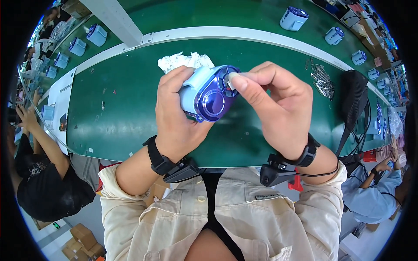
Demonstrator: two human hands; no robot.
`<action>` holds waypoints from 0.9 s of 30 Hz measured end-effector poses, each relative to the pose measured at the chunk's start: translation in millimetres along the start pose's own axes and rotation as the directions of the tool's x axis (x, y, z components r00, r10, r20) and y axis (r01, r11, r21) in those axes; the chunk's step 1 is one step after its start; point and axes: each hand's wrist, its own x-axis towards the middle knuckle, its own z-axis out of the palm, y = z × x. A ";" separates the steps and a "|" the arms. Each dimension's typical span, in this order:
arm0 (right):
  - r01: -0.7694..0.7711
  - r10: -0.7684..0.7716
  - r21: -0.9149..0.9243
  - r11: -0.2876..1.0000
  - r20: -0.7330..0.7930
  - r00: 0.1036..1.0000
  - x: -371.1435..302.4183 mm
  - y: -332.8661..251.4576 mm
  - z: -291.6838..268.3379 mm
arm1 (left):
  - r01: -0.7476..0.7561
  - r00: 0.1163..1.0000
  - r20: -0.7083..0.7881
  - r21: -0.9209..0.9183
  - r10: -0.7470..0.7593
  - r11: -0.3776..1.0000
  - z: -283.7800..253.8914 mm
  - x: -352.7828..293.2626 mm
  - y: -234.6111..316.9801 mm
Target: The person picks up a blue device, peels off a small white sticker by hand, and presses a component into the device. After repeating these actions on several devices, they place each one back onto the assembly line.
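My left hand (pixel 176 113) is wrapped round a light-blue plastic device (pixel 188 93), holding it up tilted above the green table. Its shiny purple-blue face (pixel 213 103) has a large round disc and, beside that, a ringed opening at the upper right. At that opening my right hand (pixel 278 102) pinches thumb against forefinger. A small whitish bit shows by the fingertips, but the fingers cover most of it. Just behind the device lies a crumpled white cloth or paper (pixel 185 61).
Small metal clips (pixel 322 81) lie in a pile at the right, near a black pouch (pixel 353 93) with cables. A white rail (pixel 209 32) crosses the far side; beyond it stand several similar devices (pixel 294 19). Co-workers sit left (pixel 48 174) and right (pixel 376 187).
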 end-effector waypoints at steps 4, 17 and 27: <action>0.092 -0.097 -0.048 0.995 -0.104 0.990 -3.1 8.7 5.8 | -0.071 0.997 0.004 0.092 0.071 0.993 1.8 3.6 1.6; 0.556 -0.629 -0.503 0.662 0.030 0.777 -2.5 19.2 10.6 | -0.120 0.990 -0.060 0.131 0.128 0.984 1.4 5.5 -4.4; 0.145 -0.200 0.355 0.924 0.124 0.972 13.3 20.0 -12.1 | 0.073 0.997 0.057 -0.278 -0.059 0.958 5.3 -5.0 -1.3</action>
